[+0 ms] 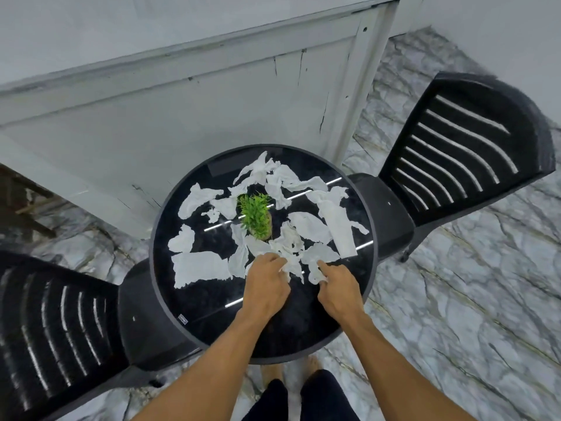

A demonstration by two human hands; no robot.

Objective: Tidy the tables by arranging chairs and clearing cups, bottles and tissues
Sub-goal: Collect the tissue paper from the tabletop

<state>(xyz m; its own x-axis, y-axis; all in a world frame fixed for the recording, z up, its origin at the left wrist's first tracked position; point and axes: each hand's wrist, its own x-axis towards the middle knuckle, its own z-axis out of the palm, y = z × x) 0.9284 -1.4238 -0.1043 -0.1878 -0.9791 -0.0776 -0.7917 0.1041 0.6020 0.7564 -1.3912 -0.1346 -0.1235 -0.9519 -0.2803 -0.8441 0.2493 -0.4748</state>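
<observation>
On the near half of the round glossy black table point(273, 335) I see both hands at work among scattered torn white paper tissues point(200, 268), which lie flat or twisted over most of the tabletop from left to right. The left hand point(265, 287) has its fingers curled down around a crumpled white tissue wad point(291, 265), gripping it close to the table's middle. The right hand point(338, 294), just beside it on the right, pinches a narrow white tissue strip point(315, 273) under its thumb, with the forefinger stretched out along the paper. The two hands are near each other but apart.

Beyond them, at the centre of the table, a small green artificial plant in a brownish pot point(255, 214) stands upright, ringed by tissues. A black slatted plastic chair point(54, 329) sits at the near left with its seat tucked under the table edge, and a second black slatted chair point(461, 141) sits at the far right, likewise pushed in. Grey veined marble flooring point(455, 329) lies around them, and a pale grey panelled wall point(182, 101) runs behind the table.
</observation>
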